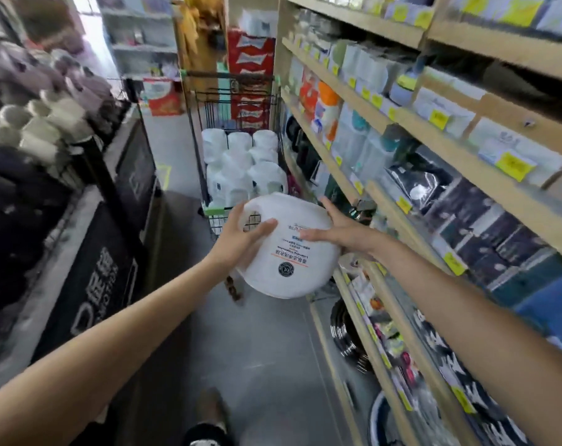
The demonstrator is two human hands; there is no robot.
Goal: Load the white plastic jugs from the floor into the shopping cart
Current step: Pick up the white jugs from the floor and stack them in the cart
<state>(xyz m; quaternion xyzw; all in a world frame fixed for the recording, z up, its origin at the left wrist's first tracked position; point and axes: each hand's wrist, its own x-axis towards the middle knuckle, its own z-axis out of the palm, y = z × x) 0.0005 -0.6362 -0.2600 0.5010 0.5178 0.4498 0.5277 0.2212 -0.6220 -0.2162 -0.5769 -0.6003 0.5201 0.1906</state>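
I hold a large white plastic jug [292, 262] in the air between both hands, its labelled side turned toward me and the print upside down. My left hand [241, 235] grips its left side with the thumb across the front. My right hand [334, 228] clasps the right side, fingers wrapped over the jug's edge. Just beyond the jug stands the black wire shopping cart [231, 91] with green corner guards. Several white jugs [241, 159] stand packed inside it. The held jug hangs at the cart's near end, hiding part of its near rim.
Wooden shelves [402, 130] full of packaged goods with yellow price tags run along the right, close to my right arm. A dark display stand [89, 252] with cups and clothing lines the left. The grey floor aisle [260, 349] is narrow. My foot [208, 410] shows at the bottom.
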